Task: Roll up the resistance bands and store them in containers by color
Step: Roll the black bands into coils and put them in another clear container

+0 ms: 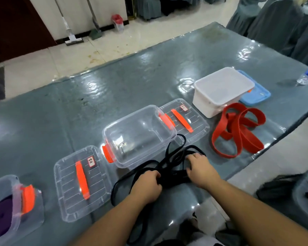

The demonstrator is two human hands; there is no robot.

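Both hands are down on the black band (174, 162), which lies in a loose tangle at the near edge of the table (149, 82), right in front of the person. The left hand (148, 183) has its fingers curled around a bunched section of it, clenched on the strap. The right hand (200, 169) rests just beside, fingers bent over the tangle and pressing or pinching strands; how firmly it grips I cannot tell from here.

What matters for the roll is how the band runs from those fingers. The bunch between the two hands lies roughly left to right, and the slack leaves it in two directions: loops reach away from the person toward the clear box (139, 134), one touching its near corner, while a long tail drops left of the left hand and over the table edge toward the person's lap. To my eye the left hand is nearer that hanging tail and the right is nearer the far loops, so the strap needs straightening before it will wind cleanly.

The clear box stands open, just beyond the hands. The red band (236, 130) lies unrolled, well to the right, in front of the white box (220, 91). At far left, a box (9, 206) already holds something purple.
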